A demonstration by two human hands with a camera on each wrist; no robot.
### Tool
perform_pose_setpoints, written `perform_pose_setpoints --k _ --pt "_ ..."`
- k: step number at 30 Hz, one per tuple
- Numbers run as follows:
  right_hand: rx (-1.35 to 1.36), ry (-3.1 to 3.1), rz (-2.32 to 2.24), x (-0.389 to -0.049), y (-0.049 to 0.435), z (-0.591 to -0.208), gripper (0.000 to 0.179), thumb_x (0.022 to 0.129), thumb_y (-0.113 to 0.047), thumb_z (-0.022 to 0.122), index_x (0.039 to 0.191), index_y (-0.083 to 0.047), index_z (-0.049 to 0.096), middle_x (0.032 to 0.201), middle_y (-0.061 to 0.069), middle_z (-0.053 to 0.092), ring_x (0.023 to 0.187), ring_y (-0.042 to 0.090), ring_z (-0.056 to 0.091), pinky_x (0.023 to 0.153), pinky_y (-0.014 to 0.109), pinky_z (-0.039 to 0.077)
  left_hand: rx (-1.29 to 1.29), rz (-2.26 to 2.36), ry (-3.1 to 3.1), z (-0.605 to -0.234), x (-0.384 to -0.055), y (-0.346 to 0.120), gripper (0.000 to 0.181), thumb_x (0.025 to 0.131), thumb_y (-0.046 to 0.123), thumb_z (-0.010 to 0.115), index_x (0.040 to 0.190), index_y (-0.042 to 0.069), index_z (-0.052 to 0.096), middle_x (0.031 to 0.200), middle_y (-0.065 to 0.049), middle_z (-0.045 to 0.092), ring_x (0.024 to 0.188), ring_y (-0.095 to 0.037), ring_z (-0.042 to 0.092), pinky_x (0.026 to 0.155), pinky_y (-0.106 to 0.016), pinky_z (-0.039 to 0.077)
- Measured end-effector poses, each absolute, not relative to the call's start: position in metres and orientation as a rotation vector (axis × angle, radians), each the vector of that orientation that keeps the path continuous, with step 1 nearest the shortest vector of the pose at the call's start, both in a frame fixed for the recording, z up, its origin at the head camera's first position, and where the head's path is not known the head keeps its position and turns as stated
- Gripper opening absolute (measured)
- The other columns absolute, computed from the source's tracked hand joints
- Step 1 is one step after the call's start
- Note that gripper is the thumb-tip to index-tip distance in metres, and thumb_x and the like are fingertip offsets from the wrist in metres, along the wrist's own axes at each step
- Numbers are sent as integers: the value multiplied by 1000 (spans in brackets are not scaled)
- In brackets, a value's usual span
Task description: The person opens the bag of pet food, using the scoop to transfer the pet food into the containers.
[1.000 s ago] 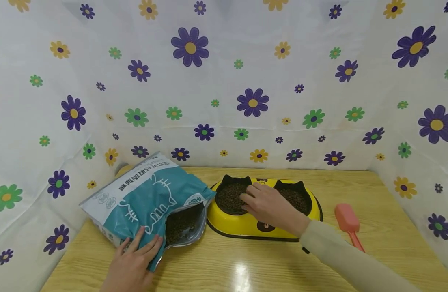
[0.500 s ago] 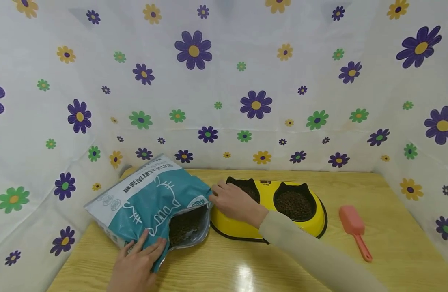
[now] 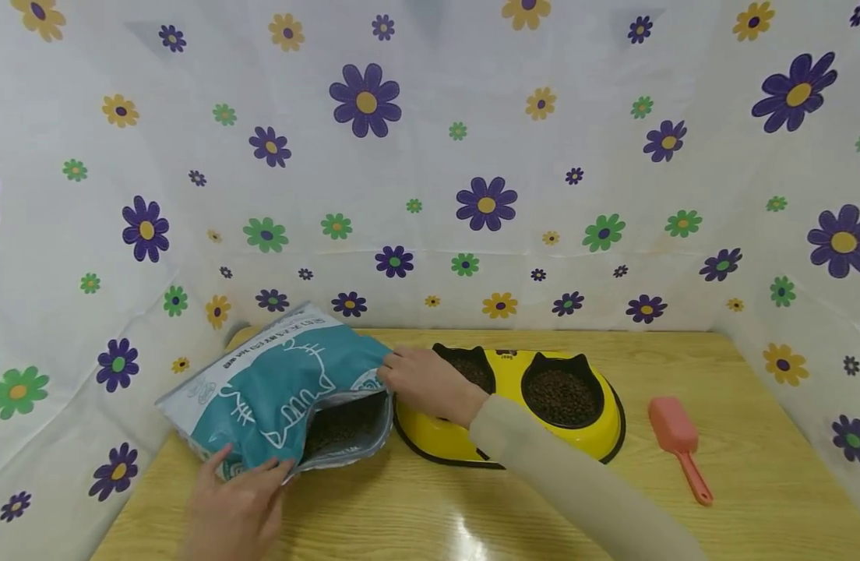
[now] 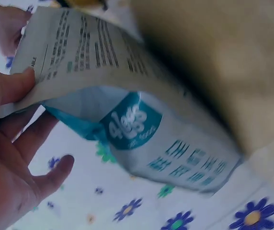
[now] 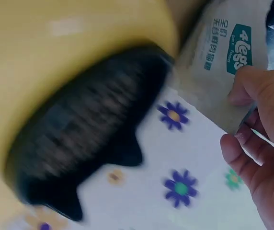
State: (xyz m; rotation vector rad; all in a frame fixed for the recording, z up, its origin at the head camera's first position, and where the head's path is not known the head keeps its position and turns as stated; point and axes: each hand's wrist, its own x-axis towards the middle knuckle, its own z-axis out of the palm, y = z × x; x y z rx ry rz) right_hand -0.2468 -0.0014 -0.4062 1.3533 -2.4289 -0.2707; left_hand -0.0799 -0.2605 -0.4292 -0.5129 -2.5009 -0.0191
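A teal and white pet food bag (image 3: 276, 374) lies on its side at the left of the table, its mouth facing me with brown kibble inside. My left hand (image 3: 234, 502) pinches the near corner of the bag's mouth, thumb on one face and fingers behind, as the left wrist view shows. At the mouth's far corner my right hand (image 3: 430, 382) pinches the bag's edge between thumb and fingers (image 5: 245, 158). Right beside the bag stands a yellow double feeder (image 3: 437, 440). My right hand and forearm partly cover its left bowl (image 3: 472, 366).
The feeder's right bowl (image 3: 563, 393), black with cat ears, holds brown kibble. A pink scoop (image 3: 674, 427) lies to the right of the feeder on the wooden table (image 3: 374, 522). White flowered cloth (image 3: 430, 156) hangs behind and along both sides.
My right hand has moved left from above the feeder's left bowl to the bag and taken hold of its edge. The left hand, earlier laid on the bag, now grips its corner; the bag has shifted slightly.
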Motion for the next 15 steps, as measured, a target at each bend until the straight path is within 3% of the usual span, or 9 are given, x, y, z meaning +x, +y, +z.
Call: perform_pose_setpoints --k 5,9,12,14,15 --pt "1377 -2434 -142 -263 -13 -351 17 100 -17 66 116 -13 69 106 0 70 96 15 62 83 22 54 -456 -203 -2367 -376 -90 -272 20 78 14 78 95 3 80 76 -14 77 65 -31 75 93 -62 48" --pt "1373 -2459 12 -278 -21 -307 14 100 -9 61 112 -11 68 103 3 69 94 18 60 78 24 52 -395 -256 -2308 -335 -101 -285 20 79 6 79 97 -2 79 76 -20 76 61 -39 72 89 -63 50" --pt "1377 -2520 123 -287 -28 -279 13 100 -6 57 108 -10 67 101 4 66 93 18 57 79 24 48 -329 -247 -2257 -314 -108 -300 18 83 4 77 98 -5 78 75 -24 74 59 -44 70 94 -64 49" --pt "1374 -2556 197 -292 -35 -264 11 101 -5 56 104 -9 65 99 4 65 92 17 54 78 25 44 -292 -252 -2213 -304 -116 -313 18 85 3 76 100 -7 77 78 -28 73 61 -48 68 108 -48 48" --pt "1370 -2569 231 -295 -38 -258 10 101 -5 56 104 -8 65 99 5 65 91 17 54 78 24 43 -278 -268 -2187 -299 -120 -320 18 86 4 75 100 -7 77 78 -28 73 58 -40 69 104 -37 51"
